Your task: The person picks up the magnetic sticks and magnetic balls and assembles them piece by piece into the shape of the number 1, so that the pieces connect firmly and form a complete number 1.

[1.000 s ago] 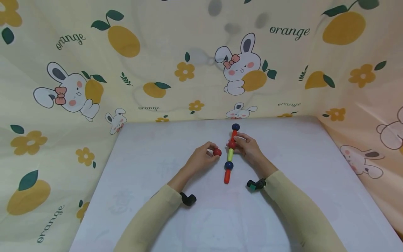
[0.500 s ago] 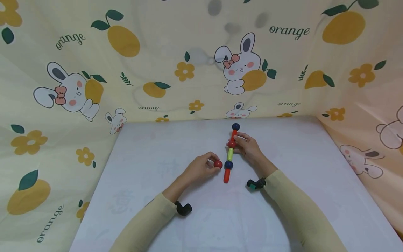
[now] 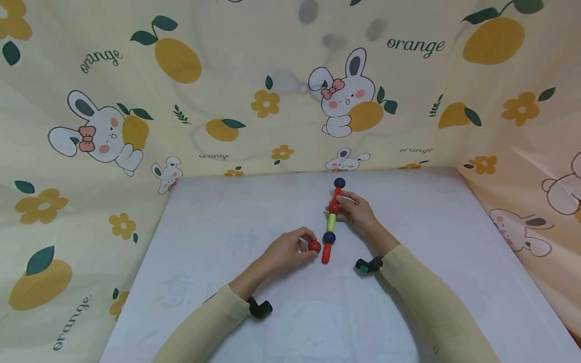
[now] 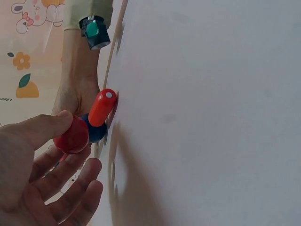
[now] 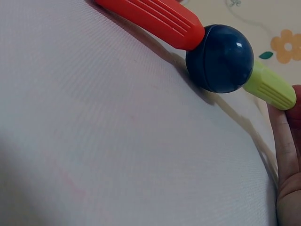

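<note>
A chain of toy balls and rods runs front to back at mid-table. From the far end it goes dark blue ball (image 3: 339, 182), red rod (image 3: 337, 193), red ball (image 3: 334, 207), yellow-green rod (image 3: 332, 222), dark blue ball (image 5: 220, 59), red rod (image 4: 102, 108). My right hand (image 3: 358, 214) holds the chain at its middle red ball. Just left of the near red rod, my left hand (image 3: 287, 250) pinches a loose red ball (image 4: 73, 135) between thumb and fingers. In the left wrist view this ball overlaps the blue ball behind it.
The chain is over a white-covered table (image 3: 204, 312). Behind and at both sides hangs a cream curtain (image 3: 272, 50) printed with rabbits and oranges. Black camera mounts (image 3: 260, 308) sit at both wrists, close above the tabletop.
My left hand has moved toward the near end of the chain with the loose red ball, from beside the middle to beside the near red rod. The right hand and chain stay nearly still.
</note>
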Tool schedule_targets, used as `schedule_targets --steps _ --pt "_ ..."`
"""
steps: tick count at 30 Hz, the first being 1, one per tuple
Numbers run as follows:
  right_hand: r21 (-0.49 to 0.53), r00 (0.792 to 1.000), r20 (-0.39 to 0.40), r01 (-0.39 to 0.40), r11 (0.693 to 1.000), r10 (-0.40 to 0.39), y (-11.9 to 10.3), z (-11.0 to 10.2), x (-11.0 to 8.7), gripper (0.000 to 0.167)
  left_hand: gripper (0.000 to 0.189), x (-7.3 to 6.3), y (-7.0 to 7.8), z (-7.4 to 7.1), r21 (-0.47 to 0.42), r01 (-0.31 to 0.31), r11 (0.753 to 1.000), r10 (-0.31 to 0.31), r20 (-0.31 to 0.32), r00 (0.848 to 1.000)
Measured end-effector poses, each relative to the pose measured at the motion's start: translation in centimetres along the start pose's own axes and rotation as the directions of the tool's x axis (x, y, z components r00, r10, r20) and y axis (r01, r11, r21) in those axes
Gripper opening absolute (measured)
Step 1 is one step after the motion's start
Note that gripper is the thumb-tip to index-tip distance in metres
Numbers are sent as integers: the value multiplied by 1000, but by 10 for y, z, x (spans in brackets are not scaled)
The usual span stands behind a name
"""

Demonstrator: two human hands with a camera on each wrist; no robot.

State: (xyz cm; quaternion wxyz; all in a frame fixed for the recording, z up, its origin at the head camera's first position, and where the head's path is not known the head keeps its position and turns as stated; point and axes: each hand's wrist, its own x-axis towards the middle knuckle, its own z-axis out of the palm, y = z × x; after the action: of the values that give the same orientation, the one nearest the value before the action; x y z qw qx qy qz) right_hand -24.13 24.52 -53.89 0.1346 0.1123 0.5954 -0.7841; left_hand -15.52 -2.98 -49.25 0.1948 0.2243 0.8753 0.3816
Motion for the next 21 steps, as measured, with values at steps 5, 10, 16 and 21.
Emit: schedule_targets --steps 5,10,16,21 --pt "-5 1000 5 1 1000 -1 1 0 1 60 34 -5 0 2 6 -32 999 31 24 999" --pt "-9 1000 2 -4 1000 4 1 1 1 57 34 -10 -1 4 14 -38 999 37 43 998" --pt "-15 1000 -6 -7 1000 7 0 1 1 58 34 -17 -1 6 30 -45 999 44 40 998" --pt "12 1000 2 -24 1000 24 0 0 1 60 35 -20 1 10 58 -36 998 34 46 998"
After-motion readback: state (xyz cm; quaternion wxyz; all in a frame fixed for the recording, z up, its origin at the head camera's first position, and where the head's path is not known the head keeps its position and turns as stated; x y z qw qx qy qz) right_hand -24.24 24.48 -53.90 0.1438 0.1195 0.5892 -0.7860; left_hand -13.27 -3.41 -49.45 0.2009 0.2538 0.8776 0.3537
